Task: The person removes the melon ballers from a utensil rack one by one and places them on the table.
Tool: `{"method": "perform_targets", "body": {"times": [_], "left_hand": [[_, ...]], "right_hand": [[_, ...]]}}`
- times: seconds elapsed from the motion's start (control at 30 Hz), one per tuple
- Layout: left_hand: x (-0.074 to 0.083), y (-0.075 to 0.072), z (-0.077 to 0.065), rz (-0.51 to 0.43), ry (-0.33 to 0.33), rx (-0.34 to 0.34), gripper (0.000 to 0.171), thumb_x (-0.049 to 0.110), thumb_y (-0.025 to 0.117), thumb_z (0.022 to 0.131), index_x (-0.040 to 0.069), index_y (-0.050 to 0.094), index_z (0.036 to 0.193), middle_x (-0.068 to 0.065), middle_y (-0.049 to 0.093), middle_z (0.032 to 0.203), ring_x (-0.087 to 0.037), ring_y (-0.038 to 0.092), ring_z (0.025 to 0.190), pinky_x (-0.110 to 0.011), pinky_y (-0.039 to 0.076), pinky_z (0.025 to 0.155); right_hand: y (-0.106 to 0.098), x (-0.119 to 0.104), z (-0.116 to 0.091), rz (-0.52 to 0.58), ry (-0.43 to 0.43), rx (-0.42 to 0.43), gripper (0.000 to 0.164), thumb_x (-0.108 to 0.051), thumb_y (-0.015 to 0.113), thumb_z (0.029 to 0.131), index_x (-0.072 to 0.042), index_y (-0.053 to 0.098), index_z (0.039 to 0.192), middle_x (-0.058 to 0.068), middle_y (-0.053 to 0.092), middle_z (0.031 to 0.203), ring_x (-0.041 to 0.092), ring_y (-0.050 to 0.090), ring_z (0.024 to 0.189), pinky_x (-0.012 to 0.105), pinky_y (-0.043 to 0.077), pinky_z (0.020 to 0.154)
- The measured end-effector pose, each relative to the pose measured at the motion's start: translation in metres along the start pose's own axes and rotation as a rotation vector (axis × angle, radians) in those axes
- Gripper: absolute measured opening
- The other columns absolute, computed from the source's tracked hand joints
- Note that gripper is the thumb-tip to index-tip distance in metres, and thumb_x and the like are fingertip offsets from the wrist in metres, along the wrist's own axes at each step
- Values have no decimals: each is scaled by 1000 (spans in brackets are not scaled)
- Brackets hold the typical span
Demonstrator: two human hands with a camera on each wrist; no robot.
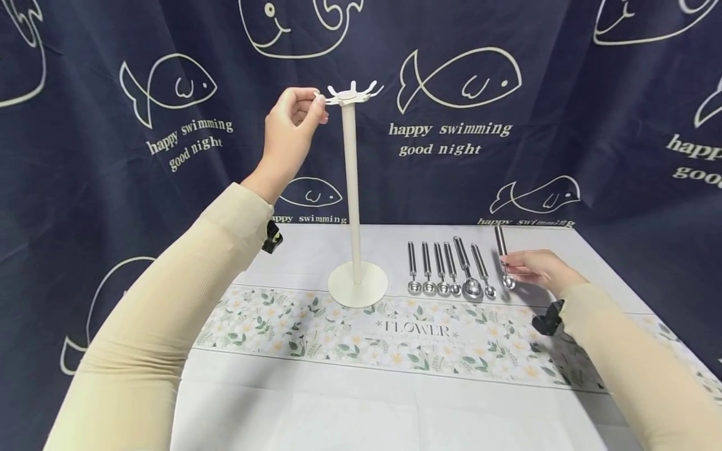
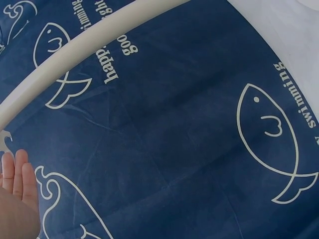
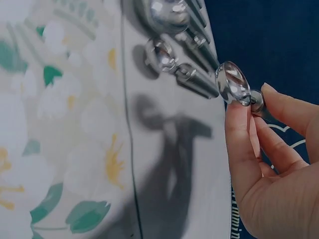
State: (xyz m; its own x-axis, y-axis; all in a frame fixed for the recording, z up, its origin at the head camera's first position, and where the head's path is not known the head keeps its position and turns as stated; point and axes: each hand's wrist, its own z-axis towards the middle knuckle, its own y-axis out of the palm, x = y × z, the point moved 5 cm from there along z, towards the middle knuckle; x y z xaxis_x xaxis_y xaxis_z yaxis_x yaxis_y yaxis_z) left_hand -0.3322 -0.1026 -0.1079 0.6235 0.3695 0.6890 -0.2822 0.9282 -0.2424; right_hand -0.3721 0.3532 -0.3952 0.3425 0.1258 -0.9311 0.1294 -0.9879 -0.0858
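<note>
A tall white stand point(image 1: 351, 181) with a ring of hooks on top rises from a round base. My left hand point(image 1: 290, 128) pinches the tip of its left hook between thumb and index finger. In the left wrist view, the fingers point(image 2: 18, 174) show at the lower left edge, beside a bit of the hooked top. My right hand point(image 1: 536, 269) holds a small round-bowled metal scoop point(image 3: 233, 83) by its handle, bowl end down and lifted off the table. To its left lies a row of several similar metal scoops point(image 1: 472, 289), one with a larger bowl.
White cloth covers the table point(image 1: 282, 401), with a flower-printed band point(image 1: 338, 335) running across it. A dark blue curtain point(image 1: 350, 156) with fish drawings hangs close behind the table. The stand's base point(image 1: 358, 294) is left of the scoops.
</note>
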Motion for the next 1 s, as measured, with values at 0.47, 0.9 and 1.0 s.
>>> {"method": "perform_targets", "body": {"times": [0.47, 0.9, 1.0], "left_hand": [[-4, 1, 2, 0, 18, 2, 29, 23, 56, 98, 3, 58, 119, 0, 65, 88, -13, 65, 89, -17, 46, 82], [-24, 3, 13, -25, 21, 13, 29, 26, 59, 97, 7, 58, 118, 4, 64, 85, -9, 65, 86, -18, 46, 81], [-23, 3, 12, -28, 16, 13, 29, 26, 58, 97, 6, 58, 118, 2, 65, 86, -10, 65, 87, -18, 47, 82]], "right_hand": [[0, 20, 19, -99, 50, 71, 20, -7, 64, 92, 0, 57, 110, -8, 67, 72, 2, 65, 66, 20, 58, 68], [1, 27, 23, -141, 51, 169, 11, -7, 67, 90, -3, 64, 100, -10, 66, 66, 2, 64, 62, 22, 58, 66], [1, 28, 25, -166, 48, 180, 24, -8, 67, 90, 3, 61, 110, -10, 66, 66, 3, 64, 62, 23, 58, 66]]}}
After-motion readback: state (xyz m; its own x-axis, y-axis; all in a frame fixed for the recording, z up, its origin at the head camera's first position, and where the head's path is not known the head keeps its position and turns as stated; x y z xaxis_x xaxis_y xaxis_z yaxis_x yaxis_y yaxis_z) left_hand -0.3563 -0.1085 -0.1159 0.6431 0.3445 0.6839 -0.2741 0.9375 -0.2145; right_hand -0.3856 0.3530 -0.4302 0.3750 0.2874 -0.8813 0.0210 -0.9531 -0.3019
